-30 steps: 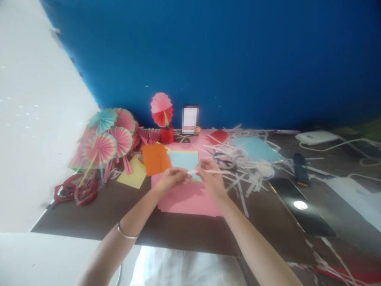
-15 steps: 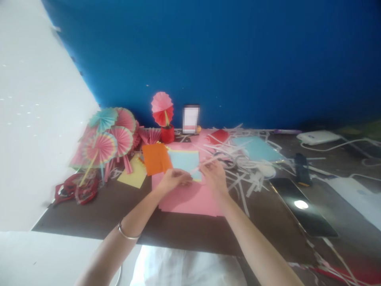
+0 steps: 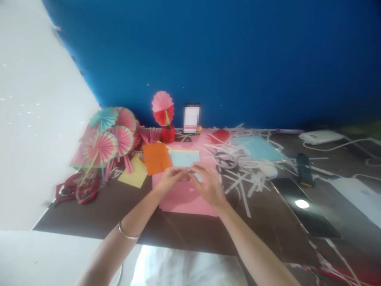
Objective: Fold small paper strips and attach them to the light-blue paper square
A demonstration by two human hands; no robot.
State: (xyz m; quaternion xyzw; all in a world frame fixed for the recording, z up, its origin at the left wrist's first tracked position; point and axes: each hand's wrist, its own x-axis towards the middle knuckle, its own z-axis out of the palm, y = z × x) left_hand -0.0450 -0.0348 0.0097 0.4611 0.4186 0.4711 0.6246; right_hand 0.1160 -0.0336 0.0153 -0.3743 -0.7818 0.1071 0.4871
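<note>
My left hand [image 3: 172, 179] and my right hand [image 3: 208, 186] meet fingertip to fingertip over a stack of pink paper [image 3: 187, 204]. Fingers on both sides are closed in a pinch; whatever lies between them is too small and blurred to make out. Just beyond the fingertips is a light blue sheet with yellow edges [image 3: 184, 157], partly covered by my hands. An orange paper piece [image 3: 156, 159] overlaps the pink stack to the left, and a yellow sheet [image 3: 135, 174] lies further left.
Pleated paper fans [image 3: 99, 147] crowd the left side, with a red plastic-wrapped item [image 3: 76, 188] in front. A red pot [image 3: 168, 134] holds another fan. White paper strips [image 3: 238, 159] tangle on the right, near a phone [image 3: 306, 208] and a blue sheet [image 3: 257, 147].
My right hand has moved left and slightly down against my left fingertips. The whitish strip seen between the hands earlier no longer shows clearly.
</note>
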